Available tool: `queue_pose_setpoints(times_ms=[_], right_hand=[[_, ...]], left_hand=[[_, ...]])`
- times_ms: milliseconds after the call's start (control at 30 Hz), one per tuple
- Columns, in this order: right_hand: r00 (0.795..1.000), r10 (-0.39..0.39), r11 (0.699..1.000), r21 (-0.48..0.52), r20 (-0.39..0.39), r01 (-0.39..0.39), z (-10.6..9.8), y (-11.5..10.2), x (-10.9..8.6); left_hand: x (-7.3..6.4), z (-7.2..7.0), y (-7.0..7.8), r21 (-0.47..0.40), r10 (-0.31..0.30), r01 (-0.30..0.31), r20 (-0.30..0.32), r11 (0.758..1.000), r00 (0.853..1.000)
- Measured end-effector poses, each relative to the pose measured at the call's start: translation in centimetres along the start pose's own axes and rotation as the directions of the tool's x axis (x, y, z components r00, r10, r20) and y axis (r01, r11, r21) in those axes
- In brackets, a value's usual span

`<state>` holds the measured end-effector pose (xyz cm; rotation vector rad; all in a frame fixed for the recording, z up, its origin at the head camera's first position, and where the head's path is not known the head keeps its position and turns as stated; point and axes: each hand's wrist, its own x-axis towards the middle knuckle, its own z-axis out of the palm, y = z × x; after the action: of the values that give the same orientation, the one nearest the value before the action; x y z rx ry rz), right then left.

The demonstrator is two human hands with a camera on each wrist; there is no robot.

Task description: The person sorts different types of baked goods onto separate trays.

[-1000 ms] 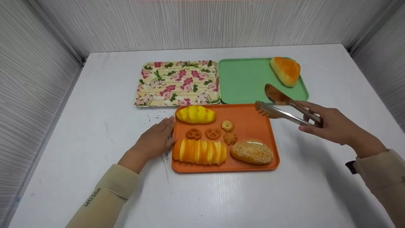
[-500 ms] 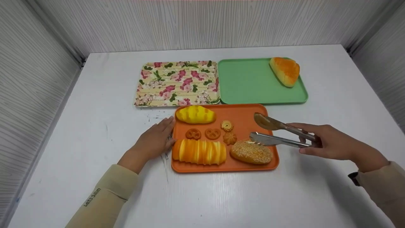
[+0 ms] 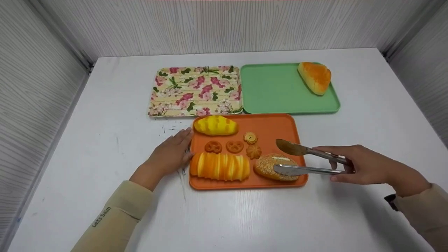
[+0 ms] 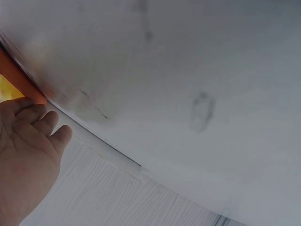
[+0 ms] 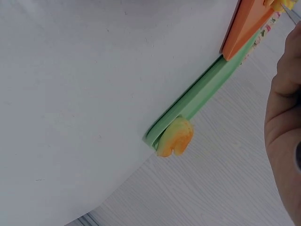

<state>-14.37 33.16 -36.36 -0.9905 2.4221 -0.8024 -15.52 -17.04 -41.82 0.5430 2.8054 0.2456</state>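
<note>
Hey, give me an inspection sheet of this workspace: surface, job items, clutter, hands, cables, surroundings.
Surface: white table, with dark marks left of the orange tray.
Job's things: metal tongs, spread, over the sesame bread in the head view; contact cannot be judged. The orange tray also bears a yellow bread, a striped roll and four small biscuits. The green tray bears a triangular bread; the floral tray lies to its left.
Clutter: nothing seen.
Grippers: left hand at the orange tray's left edge, fingers extended; right hand grips the metal tongs.
Cables: nothing seen.
Surroundings: pale wood-grain panels behind and on both sides.
</note>
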Motion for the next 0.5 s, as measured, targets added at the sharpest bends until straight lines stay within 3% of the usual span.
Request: queue_pose_setpoints(times_ms=[267, 500], right_hand=[[0.998, -0.062, 0.998, -0.001, 0.022, 0.062, 0.53, -0.09, 0.08], [0.990, -0.144, 0.989, -0.013, -0.007, 0.144, 0.86, 0.24, 0.10]], left_hand=[[0.00, 0.05, -0.08, -0.001, 0.000, 0.000, 0.000, 1.000, 1.000], [-0.09, 0.09, -0.08, -0.008, 0.014, -0.014, -0.014, 1.000, 1.000]])
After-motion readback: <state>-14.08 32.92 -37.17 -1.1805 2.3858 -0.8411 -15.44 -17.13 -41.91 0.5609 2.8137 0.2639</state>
